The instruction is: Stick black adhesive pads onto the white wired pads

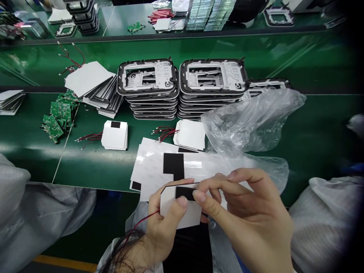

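Low in the middle of the head view, a thin white panel [184, 220] with a trailing red wire rests in my left hand [166, 223]. The left thumb presses on its face while the fingers wrap behind it. Along the panel's top edge lies a black rectangular sticker [184, 192]. At the sticker's right end, the thumb and forefinger of my right hand [247, 208] are pinched together; the other fingers are loosely curled. Just beyond the hands are white backing sheets [153, 167] carrying black sticker pieces [173, 163].
Two small stacks of white wired panels [114, 136] [190, 133] sit behind the sheets. Farther back are stacks of black-and-white plastic frames [148, 81], white cards [88, 79], green circuit boards [61, 113] and a clear plastic bag [250, 121]. Sleeved people flank both sides.
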### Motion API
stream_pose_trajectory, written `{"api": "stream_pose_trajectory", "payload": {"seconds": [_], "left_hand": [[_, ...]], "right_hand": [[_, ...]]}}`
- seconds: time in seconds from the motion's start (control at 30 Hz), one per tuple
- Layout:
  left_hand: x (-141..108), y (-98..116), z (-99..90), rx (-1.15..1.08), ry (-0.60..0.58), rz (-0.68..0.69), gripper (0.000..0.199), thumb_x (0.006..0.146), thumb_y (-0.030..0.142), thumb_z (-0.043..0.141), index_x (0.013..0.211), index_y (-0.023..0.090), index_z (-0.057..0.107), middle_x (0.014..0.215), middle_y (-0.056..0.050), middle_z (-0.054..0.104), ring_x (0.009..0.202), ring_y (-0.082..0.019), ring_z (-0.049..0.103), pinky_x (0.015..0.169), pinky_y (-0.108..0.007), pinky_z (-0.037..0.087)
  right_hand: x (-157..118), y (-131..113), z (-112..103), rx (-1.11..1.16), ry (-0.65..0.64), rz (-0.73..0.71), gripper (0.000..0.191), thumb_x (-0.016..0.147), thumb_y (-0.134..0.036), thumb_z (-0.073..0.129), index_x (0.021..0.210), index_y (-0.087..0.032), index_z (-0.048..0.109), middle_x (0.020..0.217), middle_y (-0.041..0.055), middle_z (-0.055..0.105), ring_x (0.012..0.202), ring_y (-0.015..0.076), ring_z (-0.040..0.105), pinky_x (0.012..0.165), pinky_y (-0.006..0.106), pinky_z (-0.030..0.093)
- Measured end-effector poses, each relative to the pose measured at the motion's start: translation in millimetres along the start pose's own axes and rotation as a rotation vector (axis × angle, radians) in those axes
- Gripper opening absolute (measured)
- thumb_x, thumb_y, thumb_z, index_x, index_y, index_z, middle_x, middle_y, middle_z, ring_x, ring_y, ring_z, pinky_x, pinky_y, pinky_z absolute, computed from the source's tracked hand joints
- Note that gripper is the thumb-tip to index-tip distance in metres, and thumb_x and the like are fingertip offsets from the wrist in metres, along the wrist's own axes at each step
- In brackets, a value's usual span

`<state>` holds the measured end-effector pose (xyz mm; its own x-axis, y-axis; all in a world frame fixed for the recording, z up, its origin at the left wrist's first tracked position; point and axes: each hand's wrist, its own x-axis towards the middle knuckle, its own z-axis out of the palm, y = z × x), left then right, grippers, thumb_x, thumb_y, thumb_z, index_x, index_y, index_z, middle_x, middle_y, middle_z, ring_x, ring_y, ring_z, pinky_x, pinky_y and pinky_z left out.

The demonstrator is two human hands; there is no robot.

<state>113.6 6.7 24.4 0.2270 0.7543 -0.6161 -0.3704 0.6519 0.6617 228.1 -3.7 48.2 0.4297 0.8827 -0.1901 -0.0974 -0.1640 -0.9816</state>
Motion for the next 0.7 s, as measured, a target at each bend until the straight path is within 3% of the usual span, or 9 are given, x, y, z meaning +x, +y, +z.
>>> {"api": "stream_pose_trajectory", "payload": {"seconds": [0.07,0.13,0.33,0.57,0.7], "left_hand": [[-0.8,2.3,1.9,-0.028,-0.008,-0.041,0.04,0.072,0.042,0.072,0.101,0.016,0.071,0.088,-0.009,0.075,0.065,-0.022,0.07,0.061,-0.033,0.057],[-1.1,3.1,2.9,-0.024,0.01,-0.033,0.038,0.072,0.041,0.072,0.099,0.015,0.071,0.089,-0.01,0.075,0.064,-0.022,0.07,0.057,-0.031,0.057],[0.9,-1.2,3.9,-0.041,0.076,0.032,0.026,0.071,0.036,0.075,0.093,0.022,0.074,0.09,-0.004,0.076,0.093,-0.025,0.07,0.079,-0.032,0.057],[1.9,0.6,5.4,-0.04,0.053,-0.052,0.029,0.072,0.034,0.072,0.096,0.018,0.073,0.091,-0.008,0.076,0.074,-0.025,0.072,0.062,-0.033,0.058],[3.9,-3.6,2.8,-0.001,0.075,-0.003,0.03,0.071,0.036,0.073,0.095,0.018,0.073,0.092,-0.008,0.076,0.084,-0.026,0.071,0.076,-0.036,0.058]], "right_hand": [[0.1,0.4,0.5,0.001,-0.005,0.003,0.037,0.077,-0.017,0.074,0.09,-0.029,0.042,0.068,-0.0047,0.067,0.06,0.0146,0.046,0.056,0.028,0.045],[0.0,0.6,0.3,0.001,-0.001,0.012,0.038,0.076,-0.017,0.074,0.09,-0.029,0.042,0.068,-0.0053,0.068,0.059,0.0141,0.047,0.057,0.028,0.046],[-0.3,2.9,-2.7,-0.056,0.017,-0.024,0.038,0.075,-0.017,0.075,0.09,-0.029,0.043,0.07,-0.0049,0.068,0.058,0.0141,0.052,0.057,0.03,0.047],[2.4,5.6,-0.6,-0.073,0.023,-0.103,0.038,0.077,-0.012,0.073,0.091,-0.029,0.042,0.069,-0.0049,0.068,0.06,0.0152,0.059,0.053,0.028,0.049],[3.0,5.9,1.0,-0.071,0.004,-0.117,0.035,0.079,-0.013,0.07,0.091,-0.029,0.042,0.069,-0.0048,0.066,0.066,0.0154,0.062,0.051,0.024,0.049]]}}
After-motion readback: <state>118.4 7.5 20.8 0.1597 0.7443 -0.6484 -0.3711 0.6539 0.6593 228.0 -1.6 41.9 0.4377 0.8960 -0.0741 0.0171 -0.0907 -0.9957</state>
